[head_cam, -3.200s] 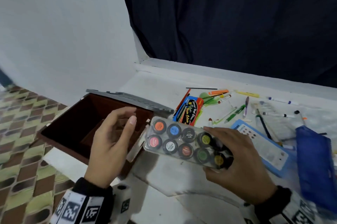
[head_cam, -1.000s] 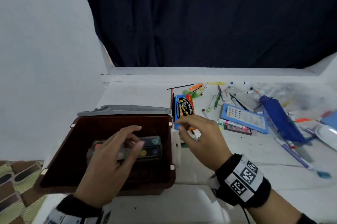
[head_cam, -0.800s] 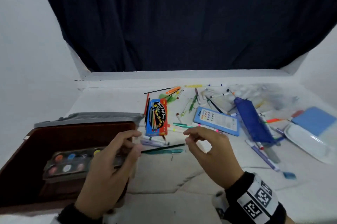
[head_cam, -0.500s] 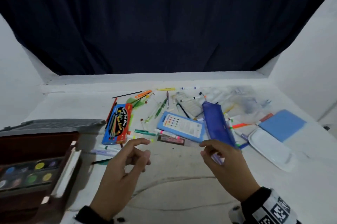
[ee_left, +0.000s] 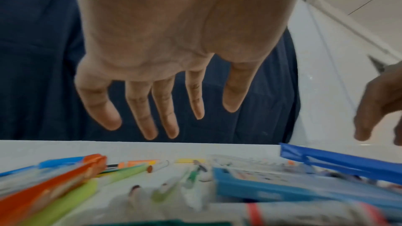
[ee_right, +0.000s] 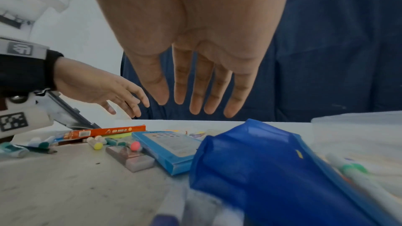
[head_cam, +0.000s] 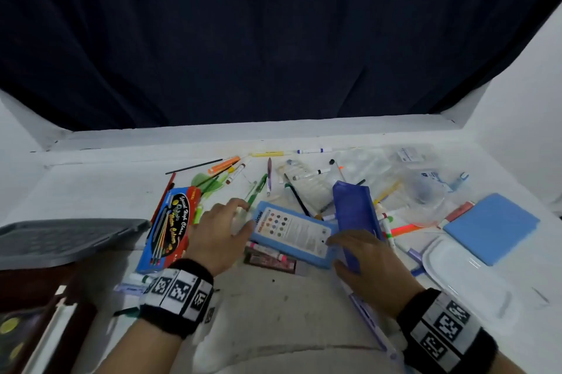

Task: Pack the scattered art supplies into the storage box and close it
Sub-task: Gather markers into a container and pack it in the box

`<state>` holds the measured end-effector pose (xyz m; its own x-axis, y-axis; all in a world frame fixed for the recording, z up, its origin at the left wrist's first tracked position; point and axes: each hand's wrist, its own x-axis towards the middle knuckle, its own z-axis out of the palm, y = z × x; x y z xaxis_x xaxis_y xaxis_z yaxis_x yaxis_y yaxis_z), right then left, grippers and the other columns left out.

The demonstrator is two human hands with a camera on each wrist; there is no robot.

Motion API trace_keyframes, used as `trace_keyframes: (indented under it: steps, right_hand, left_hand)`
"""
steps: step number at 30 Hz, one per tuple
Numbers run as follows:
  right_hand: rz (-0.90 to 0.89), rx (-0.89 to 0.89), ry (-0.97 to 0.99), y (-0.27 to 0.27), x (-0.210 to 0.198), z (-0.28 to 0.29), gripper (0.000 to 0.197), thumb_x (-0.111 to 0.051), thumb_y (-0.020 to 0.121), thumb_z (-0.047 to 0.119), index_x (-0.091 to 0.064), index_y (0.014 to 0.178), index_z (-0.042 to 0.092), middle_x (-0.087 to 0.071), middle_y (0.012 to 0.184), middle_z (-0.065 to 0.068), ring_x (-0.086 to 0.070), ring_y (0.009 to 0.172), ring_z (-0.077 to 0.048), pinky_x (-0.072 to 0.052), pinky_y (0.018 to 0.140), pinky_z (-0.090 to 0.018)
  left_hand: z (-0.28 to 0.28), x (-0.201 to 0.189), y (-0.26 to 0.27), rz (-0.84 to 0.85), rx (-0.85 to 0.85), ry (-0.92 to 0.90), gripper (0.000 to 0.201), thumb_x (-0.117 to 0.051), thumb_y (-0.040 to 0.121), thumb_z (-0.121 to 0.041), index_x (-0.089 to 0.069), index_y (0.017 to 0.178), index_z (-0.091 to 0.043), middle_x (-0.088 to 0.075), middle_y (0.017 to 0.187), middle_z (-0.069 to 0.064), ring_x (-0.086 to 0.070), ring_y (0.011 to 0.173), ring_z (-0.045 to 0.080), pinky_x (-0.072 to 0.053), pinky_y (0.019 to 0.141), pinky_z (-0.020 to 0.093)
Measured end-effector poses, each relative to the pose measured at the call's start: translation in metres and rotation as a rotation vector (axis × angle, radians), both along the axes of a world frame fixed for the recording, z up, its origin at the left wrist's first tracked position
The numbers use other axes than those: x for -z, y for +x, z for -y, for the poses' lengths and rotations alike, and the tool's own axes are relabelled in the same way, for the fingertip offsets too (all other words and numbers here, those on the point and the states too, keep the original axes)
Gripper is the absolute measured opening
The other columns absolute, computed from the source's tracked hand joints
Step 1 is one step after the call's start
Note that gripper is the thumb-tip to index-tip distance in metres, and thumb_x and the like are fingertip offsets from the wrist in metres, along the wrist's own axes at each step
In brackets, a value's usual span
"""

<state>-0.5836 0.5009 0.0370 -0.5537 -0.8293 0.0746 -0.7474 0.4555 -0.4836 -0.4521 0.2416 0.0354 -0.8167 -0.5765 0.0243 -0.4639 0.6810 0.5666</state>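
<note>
Both hands hover open and empty over the scattered supplies. My left hand (head_cam: pixel 232 221) (ee_left: pixel 156 109) reaches with straight fingers to the left end of a flat light-blue box (head_cam: pixel 292 232) (ee_left: pixel 261 186) (ee_right: pixel 167 145). My right hand (head_cam: pixel 349 249) (ee_right: pixel 195 92) is spread above the near end of a dark-blue pencil case (head_cam: pixel 354 212) (ee_right: pixel 261 169). The brown storage box (head_cam: pixel 33 282) stands open at the lower left, its grey lid (head_cam: pixel 60 239) tipped back. The paint set (head_cam: pixel 12 331) lies inside it.
A red-and-blue pencil carton (head_cam: pixel 173 227) lies left of my left hand. Several markers, pens and brushes (head_cam: pixel 267 179) are strewn behind. A white tray (head_cam: pixel 456 270), a blue pad (head_cam: pixel 492 227) and clear plastic bags (head_cam: pixel 395 172) sit right. A dark curtain closes the back.
The paint set went into the storage box and was let go. Both hands left the box and moved right over the light-blue box and pencil case; the view swung right.
</note>
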Motion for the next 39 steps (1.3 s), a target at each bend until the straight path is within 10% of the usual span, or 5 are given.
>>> trace_keyframes:
  steps: [4,13,24,35,39]
  right_hand:
    - [-0.028,-0.077,0.070,-0.021,0.002,0.045,0.035,-0.059,0.094,0.030,-0.056,0.129,0.026,-0.052,0.133,0.011,-0.046,0.123,-0.008,-0.025,0.098,-0.008]
    - [-0.218,-0.030,0.383,-0.088,0.018,0.133,0.044,-0.044,0.093,0.042,-0.038,0.132,0.024,-0.046,0.129,-0.005,-0.043,0.125,-0.029,-0.047,0.094,-0.043]
    - [-0.304,0.068,0.591,-0.108,0.017,0.144,0.046,-0.049,0.091,0.043,-0.038,0.131,0.023,-0.045,0.130,-0.006,-0.050,0.114,-0.031,-0.045,0.088,-0.042]
    - [0.008,0.164,-0.108,-0.079,-0.024,0.121,0.026,-0.046,0.095,0.012,-0.052,0.120,0.015,-0.067,0.097,-0.008,-0.063,0.081,-0.023,-0.055,0.073,-0.042]
    - [0.251,0.175,-0.373,-0.051,-0.038,0.100,0.022,-0.051,0.097,0.012,-0.052,0.113,0.028,-0.070,0.085,-0.004,-0.064,0.070,-0.021,-0.054,0.066,-0.042]
  left_hand:
    - [0.040,-0.002,-0.002,0.133,-0.160,-0.029,0.039,-0.057,0.091,-0.049,-0.046,0.127,-0.038,-0.050,0.133,0.002,-0.051,0.118,0.028,-0.042,0.101,0.053]
    - [0.081,0.010,-0.006,0.462,-0.248,-0.034,0.063,-0.055,0.088,-0.053,-0.027,0.144,-0.041,-0.026,0.156,0.010,-0.028,0.142,0.036,-0.021,0.114,0.062]
    - [0.090,0.012,-0.005,0.459,-0.236,-0.134,0.083,-0.057,0.084,-0.056,-0.019,0.154,-0.030,-0.030,0.153,0.005,-0.032,0.139,0.029,-0.034,0.111,0.054]
    - [0.078,0.005,-0.001,0.499,-0.207,-0.069,0.080,-0.062,0.084,-0.025,-0.020,0.152,-0.036,-0.029,0.148,0.006,-0.031,0.136,0.032,-0.038,0.110,0.054]
    - [0.072,-0.004,0.001,0.455,-0.229,-0.052,0.080,-0.067,0.081,-0.044,-0.025,0.150,-0.038,-0.034,0.145,0.010,-0.037,0.132,0.033,-0.044,0.105,0.050]
